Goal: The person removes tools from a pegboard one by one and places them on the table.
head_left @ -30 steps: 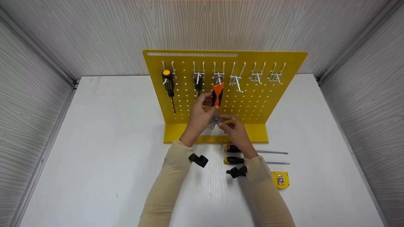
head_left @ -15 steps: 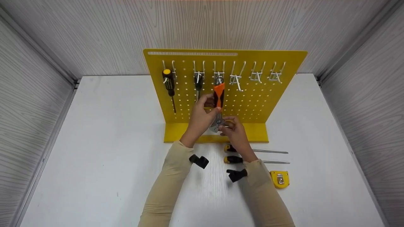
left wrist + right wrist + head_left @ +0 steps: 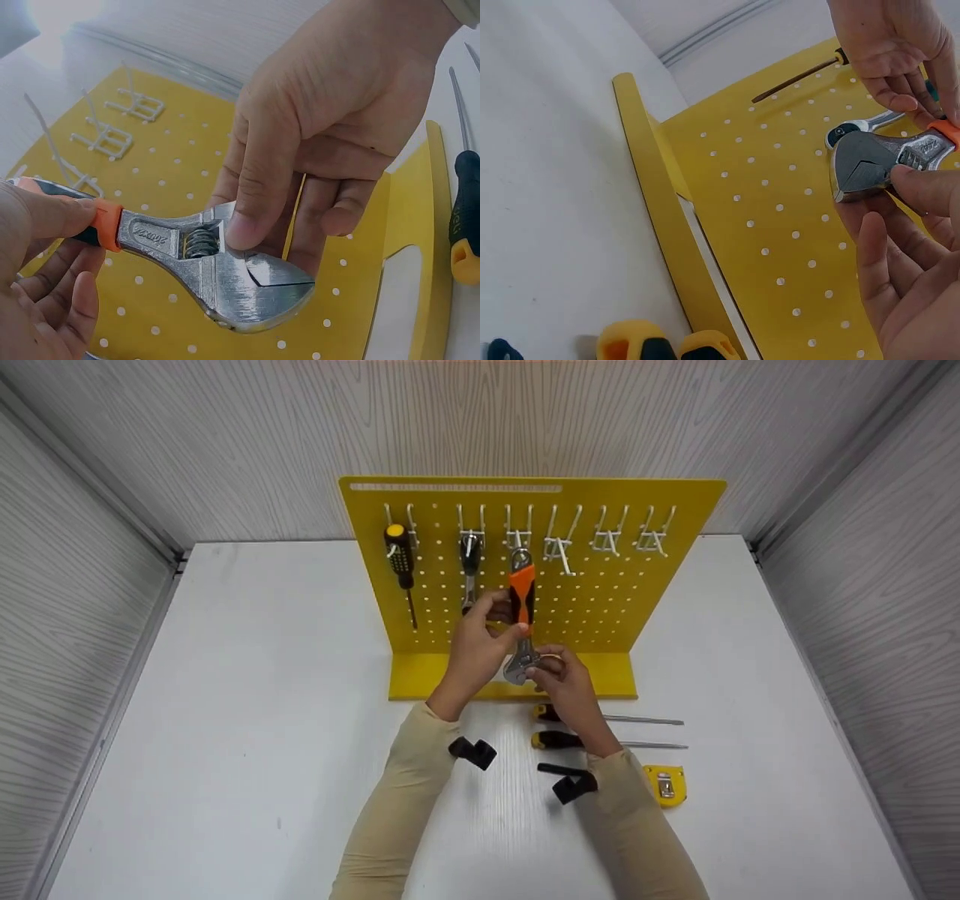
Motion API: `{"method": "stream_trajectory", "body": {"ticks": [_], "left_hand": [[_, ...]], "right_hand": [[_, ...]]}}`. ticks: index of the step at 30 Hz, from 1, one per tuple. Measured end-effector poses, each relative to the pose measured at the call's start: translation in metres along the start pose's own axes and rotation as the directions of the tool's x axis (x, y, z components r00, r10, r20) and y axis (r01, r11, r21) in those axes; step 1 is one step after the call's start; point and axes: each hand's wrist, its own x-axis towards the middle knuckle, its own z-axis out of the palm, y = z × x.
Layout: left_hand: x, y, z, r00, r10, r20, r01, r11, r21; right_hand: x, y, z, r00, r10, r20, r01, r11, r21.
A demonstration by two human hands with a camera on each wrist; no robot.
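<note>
An adjustable wrench with an orange and black handle hangs head down in front of the yellow pegboard. My left hand pinches the lower handle between thumb and fingers. With thumb and fingertips, my right hand pinches the steel jaw head. At the wrench's top, the ring end is at or just below the third hook; I cannot tell whether they touch. In the right wrist view, the left hand is above and the right hand below the wrench head.
On the pegboard hang a screwdriver and a ratchet wrench. More white hooks stick out to the right. Two screwdrivers and a yellow tape measure lie on the white table.
Both hands have drawn the wrench down and towards me. Its ring end has moved from farther back on the third hook to the hook's front end. The other tools have stayed put.
</note>
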Motion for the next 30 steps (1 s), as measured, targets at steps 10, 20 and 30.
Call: {"method": "stream_trajectory", "body": {"ticks": [10,20,30], "left_hand": [[-0.01,0.006,0.0,0.999,0.02,0.036,-0.019,1.0,-0.025],[-0.023,0.007,0.002,0.999,0.03,0.043,-0.029,1.0,-0.011],[-0.04,0.004,0.005,0.997,0.079,-0.013,-0.08,0.995,-0.054]], "right_hand": [[-0.013,-0.003,-0.004,1.0,0.001,0.014,-0.002,0.998,0.06],[-0.027,0.003,-0.007,0.999,-0.031,0.037,0.028,0.996,0.088],[-0.044,0.009,-0.009,0.994,-0.073,0.076,0.065,0.992,0.108]]}}
